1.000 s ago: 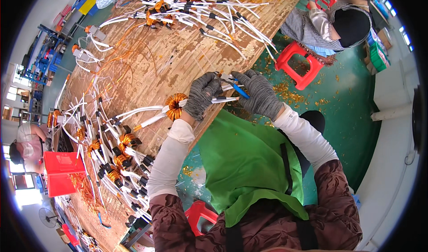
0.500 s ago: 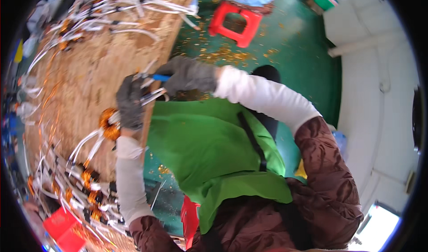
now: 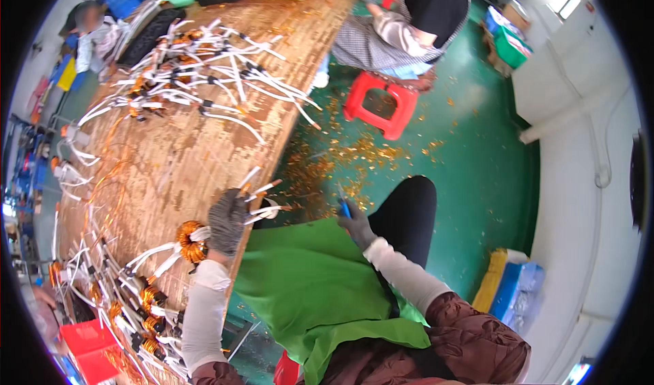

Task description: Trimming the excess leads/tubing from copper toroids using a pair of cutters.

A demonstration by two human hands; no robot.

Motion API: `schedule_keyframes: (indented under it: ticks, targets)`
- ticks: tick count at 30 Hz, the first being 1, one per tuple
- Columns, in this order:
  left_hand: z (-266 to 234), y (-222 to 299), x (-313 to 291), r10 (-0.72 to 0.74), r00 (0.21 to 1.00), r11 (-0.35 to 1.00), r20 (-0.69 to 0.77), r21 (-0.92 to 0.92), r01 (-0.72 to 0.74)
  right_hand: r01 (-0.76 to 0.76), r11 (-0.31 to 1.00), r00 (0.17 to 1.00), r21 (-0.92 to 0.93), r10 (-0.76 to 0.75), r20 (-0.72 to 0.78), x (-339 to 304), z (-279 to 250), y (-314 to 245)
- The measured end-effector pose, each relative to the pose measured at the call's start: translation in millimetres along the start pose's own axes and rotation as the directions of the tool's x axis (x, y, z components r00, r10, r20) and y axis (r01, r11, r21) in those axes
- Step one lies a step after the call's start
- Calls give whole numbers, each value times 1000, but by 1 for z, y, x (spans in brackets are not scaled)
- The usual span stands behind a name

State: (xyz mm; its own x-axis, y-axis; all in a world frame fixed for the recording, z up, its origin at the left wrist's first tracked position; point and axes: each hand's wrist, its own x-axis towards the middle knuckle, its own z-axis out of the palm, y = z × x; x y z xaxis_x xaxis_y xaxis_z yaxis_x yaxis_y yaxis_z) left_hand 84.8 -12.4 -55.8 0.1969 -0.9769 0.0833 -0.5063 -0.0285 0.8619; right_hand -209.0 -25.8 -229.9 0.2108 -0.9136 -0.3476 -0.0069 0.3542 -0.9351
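Observation:
My left hand, in a grey glove, is closed around a bundle of white-sleeved wire leads at the table's edge. Their bare copper ends stick out past the glove over the floor side. A ring coil wound with copper wire rests on the wood against that hand, with more white leads trailing left from it. Away from the table, above the floor, my right hand, also gloved, grips a slim blue-handled tool with a thin tip pointing away from me. Its exact kind is too small to tell.
Coils with white leads pile up at the table's far end, and more coils lie near left. A red stool stands beyond the copper scraps on the green floor. Another person sits at the far right of the table.
My right hand has drawn away from the leads, right and toward me, with the blue-handled tool. My left hand still holds the leads. The view has shifted, showing more of the far end.

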Motion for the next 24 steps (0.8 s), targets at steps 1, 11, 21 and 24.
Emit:
schedule_keyframes:
  ticks: [1, 11, 21, 24]
  targets:
    - [-5, -8, -5, 58, 998, 978, -28, 200, -52, -98, 979, 995, -177, 101, 9, -11, 2, 19]
    - [17, -8, -22, 340, 932, 677, -123, 720, -152, -391, 904, 839, -170, 426, 338, 6, 14, 93]
    - [6, 4, -7, 62, 978, 964, -198, 268, -7, -523, 843, 786, -127, 534, 310, 22, -1, 122]
    - [-11, -20, 16, 47, 997, 999, -53, -23, -48, -423, 899, 872, 115, 370, 321, 7, -8, 85]
